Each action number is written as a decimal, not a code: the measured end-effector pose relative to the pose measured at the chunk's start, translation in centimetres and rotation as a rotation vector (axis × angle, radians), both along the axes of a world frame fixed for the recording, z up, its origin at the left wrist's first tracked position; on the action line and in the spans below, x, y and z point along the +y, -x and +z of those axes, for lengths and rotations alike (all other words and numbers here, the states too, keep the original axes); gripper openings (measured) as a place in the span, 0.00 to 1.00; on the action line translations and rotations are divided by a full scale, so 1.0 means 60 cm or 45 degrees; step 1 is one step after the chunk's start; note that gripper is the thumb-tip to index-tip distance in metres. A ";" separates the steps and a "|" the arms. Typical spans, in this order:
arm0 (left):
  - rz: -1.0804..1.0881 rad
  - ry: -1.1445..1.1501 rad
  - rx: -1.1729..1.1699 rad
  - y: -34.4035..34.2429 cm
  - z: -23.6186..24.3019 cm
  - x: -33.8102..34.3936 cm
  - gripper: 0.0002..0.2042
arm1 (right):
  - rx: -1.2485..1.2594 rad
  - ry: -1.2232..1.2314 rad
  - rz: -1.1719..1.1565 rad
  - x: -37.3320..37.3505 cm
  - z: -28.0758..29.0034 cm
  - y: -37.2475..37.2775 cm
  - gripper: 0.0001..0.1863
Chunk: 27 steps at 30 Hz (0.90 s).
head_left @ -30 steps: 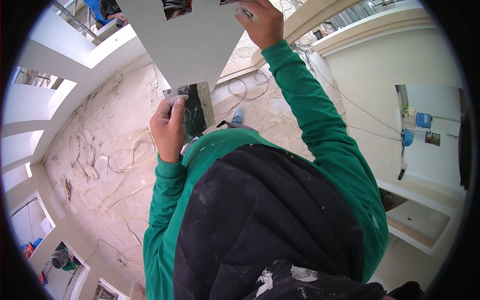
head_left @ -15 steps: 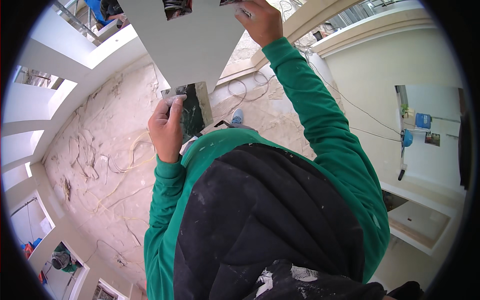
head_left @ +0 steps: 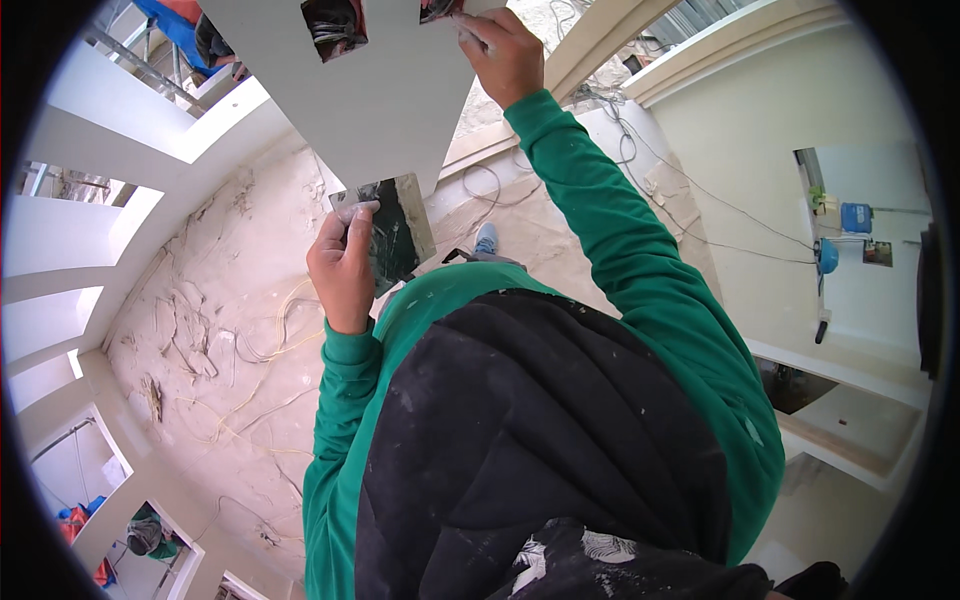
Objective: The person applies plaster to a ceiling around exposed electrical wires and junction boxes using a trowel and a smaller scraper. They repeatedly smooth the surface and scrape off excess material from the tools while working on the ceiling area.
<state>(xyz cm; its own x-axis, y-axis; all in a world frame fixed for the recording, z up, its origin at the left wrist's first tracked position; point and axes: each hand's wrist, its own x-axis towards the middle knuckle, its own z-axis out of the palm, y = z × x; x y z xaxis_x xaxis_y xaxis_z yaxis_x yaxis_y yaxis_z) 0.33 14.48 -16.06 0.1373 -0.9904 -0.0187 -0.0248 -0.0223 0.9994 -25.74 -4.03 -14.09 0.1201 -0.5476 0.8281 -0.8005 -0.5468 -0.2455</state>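
Note:
My left hand (head_left: 342,268) grips a flat, dark rectangular plate (head_left: 398,235) by its edge, thumb on top. The plate carries pale smears and a lighter strip along one side. Ahead stands a smooth whitish wall panel (head_left: 390,110) with two square cutouts. Through the left cutout (head_left: 335,28) I see dark and reddish stuff, perhaps wires. My right hand (head_left: 500,55) is raised to the lower edge of the right cutout (head_left: 438,9), fingers pinched together and whitened with residue. Whatever they hold, if anything, does not show.
Cables (head_left: 245,400) trail over the dusty, paper-like floor covering (head_left: 200,330). White-framed openings (head_left: 130,215) line the left side. A person (head_left: 150,535) shows through one at lower left. Blue containers (head_left: 856,217) appear through an opening at right. My shoe (head_left: 486,238) is below the panel.
The view has shifted, so the panel and both cutouts show more fully. My right hand has moved slightly left along the panel. The left hand keeps its hold on the plate.

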 end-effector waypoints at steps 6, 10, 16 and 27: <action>0.004 -0.028 -0.043 0.001 0.011 0.001 0.11 | -0.162 0.070 -0.038 -0.003 -0.068 -0.006 0.22; -0.038 -0.030 -0.079 -0.002 0.017 0.000 0.11 | -0.223 0.071 -0.016 0.002 -0.071 -0.057 0.21; -0.056 -0.045 -0.185 -0.005 0.031 0.002 0.12 | -0.251 0.133 -0.014 -0.008 -0.051 -0.049 0.19; -0.117 -0.062 -0.133 -0.009 0.026 -0.002 0.11 | -0.194 0.122 0.090 -0.010 -0.022 -0.058 0.14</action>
